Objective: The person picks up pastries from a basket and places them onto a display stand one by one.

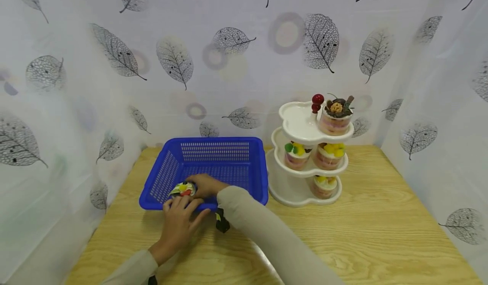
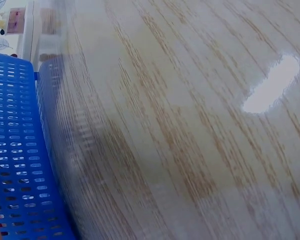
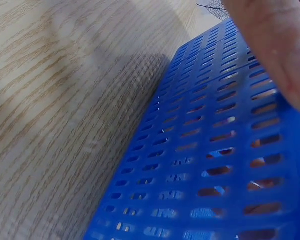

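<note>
A dessert cup (image 1: 183, 188) topped with cream, yellow and red fruit pieces and dark bits sits inside the blue basket (image 1: 263, 166), at its front left. My right hand (image 1: 206, 185) reaches over the front rim and grips the cup from its right side. With fingers stretched over that same rim, my left hand (image 1: 179, 222) touches the near side of the cup, thumb spread outside the basket. The cup's lower part is hidden by the hands and rim. Through slots in the front wall (image 3: 190, 150), bits of the contents show in the right wrist view.
A white three-tier stand (image 1: 301, 122) is right of the basket. A chocolate-topped cup (image 1: 336, 117) is on its top tier, two fruit-topped cups (image 1: 329, 156) on the middle, and another cup (image 1: 324, 186) on the bottom. The wooden table (image 1: 381, 217) meets leaf-patterned curtains (image 1: 228, 77).
</note>
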The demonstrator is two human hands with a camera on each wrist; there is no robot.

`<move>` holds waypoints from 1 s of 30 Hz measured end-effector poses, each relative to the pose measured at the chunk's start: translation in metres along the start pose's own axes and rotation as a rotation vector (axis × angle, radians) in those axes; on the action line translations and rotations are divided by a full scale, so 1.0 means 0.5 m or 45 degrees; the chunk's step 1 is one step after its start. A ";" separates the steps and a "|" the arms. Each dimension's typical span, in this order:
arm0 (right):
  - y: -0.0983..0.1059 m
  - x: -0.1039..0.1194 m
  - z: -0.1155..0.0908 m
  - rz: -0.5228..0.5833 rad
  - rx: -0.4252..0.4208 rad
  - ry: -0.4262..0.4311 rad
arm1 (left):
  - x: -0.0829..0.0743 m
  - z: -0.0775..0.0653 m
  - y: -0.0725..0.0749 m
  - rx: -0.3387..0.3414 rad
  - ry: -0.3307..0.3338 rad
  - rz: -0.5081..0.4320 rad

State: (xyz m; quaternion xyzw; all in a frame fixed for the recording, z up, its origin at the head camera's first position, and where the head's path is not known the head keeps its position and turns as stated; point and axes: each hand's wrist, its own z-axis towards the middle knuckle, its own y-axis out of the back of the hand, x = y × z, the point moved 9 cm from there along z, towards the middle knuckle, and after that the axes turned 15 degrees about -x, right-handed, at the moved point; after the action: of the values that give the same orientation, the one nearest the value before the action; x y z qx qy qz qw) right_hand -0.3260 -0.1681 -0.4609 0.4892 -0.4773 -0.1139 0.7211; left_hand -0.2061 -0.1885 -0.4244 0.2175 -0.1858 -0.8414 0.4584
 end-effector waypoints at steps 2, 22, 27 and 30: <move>0.007 -0.002 0.000 -0.050 -0.017 0.022 | -0.002 0.003 -0.001 0.009 0.002 -0.007; 0.123 -0.069 -0.041 0.052 -0.256 -0.029 | 0.005 0.001 -0.006 0.034 0.014 0.030; 0.172 -0.068 -0.071 0.054 -0.318 -0.008 | 0.002 0.001 -0.004 0.043 0.015 0.026; 0.203 -0.067 -0.089 0.070 -0.358 0.018 | 0.001 0.001 -0.004 0.055 0.022 0.029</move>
State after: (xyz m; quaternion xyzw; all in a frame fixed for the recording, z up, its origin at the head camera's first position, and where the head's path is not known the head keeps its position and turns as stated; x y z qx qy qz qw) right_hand -0.3387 -0.0702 -0.4006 0.3709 -0.4648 -0.1562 0.7886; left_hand -0.2079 -0.1876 -0.4251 0.2326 -0.2024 -0.8300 0.4647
